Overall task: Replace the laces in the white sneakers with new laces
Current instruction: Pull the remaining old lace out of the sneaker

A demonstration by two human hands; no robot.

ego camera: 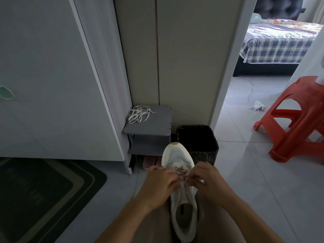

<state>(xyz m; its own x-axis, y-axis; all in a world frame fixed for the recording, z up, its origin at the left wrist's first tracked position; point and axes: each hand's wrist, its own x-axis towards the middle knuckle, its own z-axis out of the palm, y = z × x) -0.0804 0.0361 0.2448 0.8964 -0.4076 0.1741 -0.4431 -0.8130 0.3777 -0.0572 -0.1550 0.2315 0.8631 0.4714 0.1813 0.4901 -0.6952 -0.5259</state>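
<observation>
I am looking down at a pale tiled floor (245, 172) in a hallway, with a doorway on the right opening onto a bed (277, 46), and a red stool (294, 120) standing near that doorway. Against the wall ahead a small grey shelf (157, 125) is carrying a loose bundle of white laces (138, 114), and a black bin (206, 148) is sitting just beside the shelf. One white sneaker (178, 155) is lying on the lap, sole down, toe pointing away toward the bin. The left hand (157, 183) and the right hand (208, 179) are meeting over its eyelets, fingers curled in, and both are pinching a pinkish lace (181, 170) that is crossing the front rows. I cannot tell exactly which strand each hand is holding, since the fingers are covering most of it. I am judging that the work is in the middle of this shoe: the lace is sitting in the rows nearest the toe, while the rows nearer the opening are hidden or bare. Whether the pinkish lace is coming out or going in, I cannot say; if the white bundle on the shelf is the old pair, threading is under way. The second sneaker is not showing anywhere, so at least that shoe, and the finishing of this one, may be waiting.
</observation>
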